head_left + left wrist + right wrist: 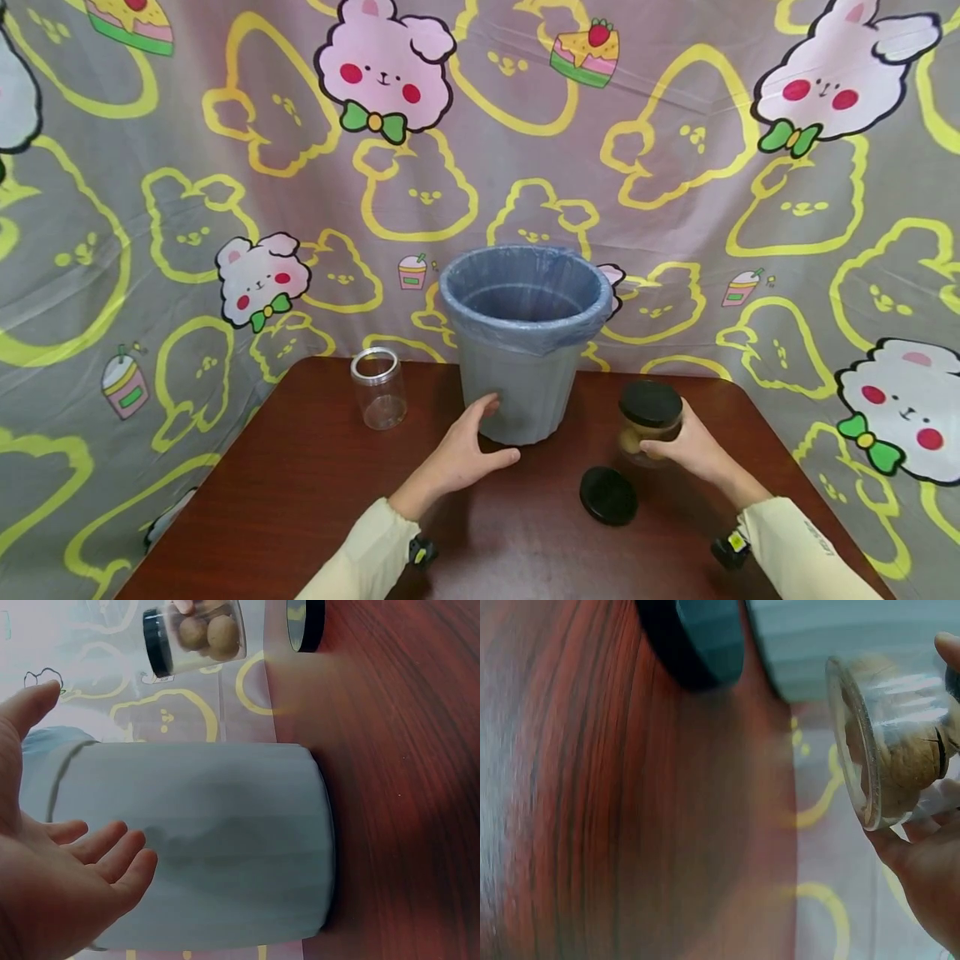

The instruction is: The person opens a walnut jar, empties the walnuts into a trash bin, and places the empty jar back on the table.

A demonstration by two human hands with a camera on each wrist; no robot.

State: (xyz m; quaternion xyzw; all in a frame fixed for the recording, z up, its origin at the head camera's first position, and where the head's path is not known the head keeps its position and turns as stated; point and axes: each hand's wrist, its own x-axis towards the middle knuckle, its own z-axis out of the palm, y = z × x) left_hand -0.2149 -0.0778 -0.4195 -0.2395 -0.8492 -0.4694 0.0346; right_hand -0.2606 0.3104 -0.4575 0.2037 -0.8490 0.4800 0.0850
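My right hand [693, 450] grips a clear jar [628, 454] with a black lid [651, 403]. Round brown, walnut-like balls [223, 636] show through its wall in the left wrist view. The jar's clear base [859, 750] is seen raised off the table in the right wrist view. My left hand [463, 454] is spread in front of the grey bin [517, 392], thumb apart from the fingers, holding nothing. In the left wrist view, the left fingers [112, 851] overlap the bin's side.
A loose black lid [608, 496] lies on the brown table [315, 500] between the hands. At the back left stands a lidless clear jar [382, 400] with a silver rim. A bluish bag [528, 333] lines the bin. Patterned cloth [420, 183] hangs behind and at the sides.
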